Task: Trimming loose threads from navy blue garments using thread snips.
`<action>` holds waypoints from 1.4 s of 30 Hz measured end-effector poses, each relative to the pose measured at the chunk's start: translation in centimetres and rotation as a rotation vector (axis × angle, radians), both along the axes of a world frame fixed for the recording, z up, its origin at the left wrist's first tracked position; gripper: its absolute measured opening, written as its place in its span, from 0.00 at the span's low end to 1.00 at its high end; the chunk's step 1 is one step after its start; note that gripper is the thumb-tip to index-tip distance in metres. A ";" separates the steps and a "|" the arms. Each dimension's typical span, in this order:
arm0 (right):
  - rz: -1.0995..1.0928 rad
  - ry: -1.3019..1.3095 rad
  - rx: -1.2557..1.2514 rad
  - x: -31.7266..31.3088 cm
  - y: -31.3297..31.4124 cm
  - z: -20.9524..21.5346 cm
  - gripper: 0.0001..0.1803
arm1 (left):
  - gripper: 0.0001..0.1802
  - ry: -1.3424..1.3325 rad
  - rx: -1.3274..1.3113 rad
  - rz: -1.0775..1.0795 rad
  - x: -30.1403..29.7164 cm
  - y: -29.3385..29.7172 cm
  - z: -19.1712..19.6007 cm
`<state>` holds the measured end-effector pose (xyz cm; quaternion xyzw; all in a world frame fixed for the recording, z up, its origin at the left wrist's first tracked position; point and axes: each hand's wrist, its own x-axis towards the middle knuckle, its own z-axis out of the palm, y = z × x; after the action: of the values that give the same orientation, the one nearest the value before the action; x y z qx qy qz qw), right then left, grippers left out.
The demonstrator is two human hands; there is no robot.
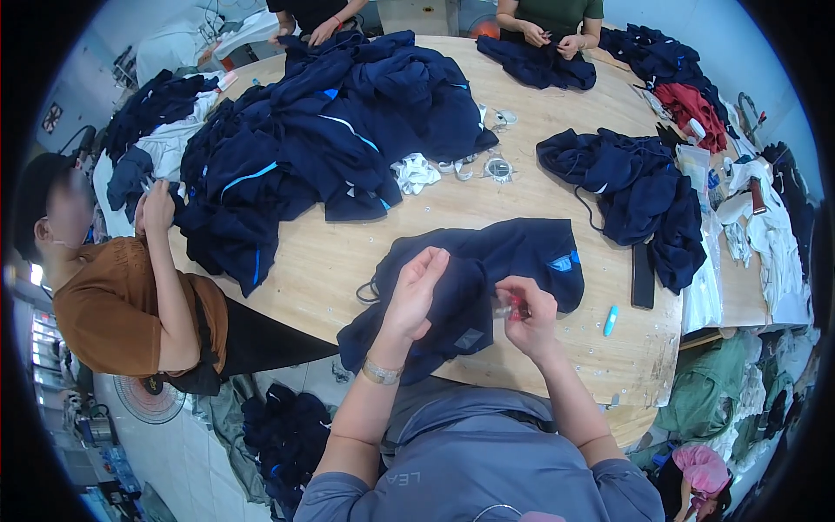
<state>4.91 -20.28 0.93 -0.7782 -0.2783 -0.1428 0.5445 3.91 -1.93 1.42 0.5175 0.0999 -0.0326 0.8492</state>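
In front of me a navy garment (531,248) lies bunched on the table, with a blue patch near its far right corner and a small grey patch on its near part. My left hand (410,296) is closed at a raised fold of it, fingertips pinched together. Just right of that fold, my right hand (531,320) is closed round a small red-handled tool that looks like thread snips. Fingers cover most of the tool, and its tips are blurred. Any thread between my hands is too fine to make out.
A large navy garment heap (348,130) covers the table's far left. More navy clothes (626,187) lie right, beside a dark phone (643,277) and a turquoise marker (611,321). A co-worker (130,296) stands close on my left; two others work across the wooden table (522,187).
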 end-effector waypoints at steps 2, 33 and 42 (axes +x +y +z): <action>-0.018 0.059 -0.028 0.0 -0.1 0.5 0.10 | 0.11 -0.001 0.002 0.001 0.0 0.1 0.0; -0.168 0.503 0.208 3.8 -0.7 -6.8 0.08 | 0.19 -0.342 1.298 0.374 3.4 4.2 1.4; 0.338 0.619 -0.137 -1.3 2.7 -7.5 0.10 | 0.18 0.416 0.895 -0.071 -7.5 6.7 -4.9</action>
<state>3.63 -17.56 -6.54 -0.7623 -0.2337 0.2109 0.5655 -3.55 4.73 -3.52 0.8169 0.2539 -0.1182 0.5042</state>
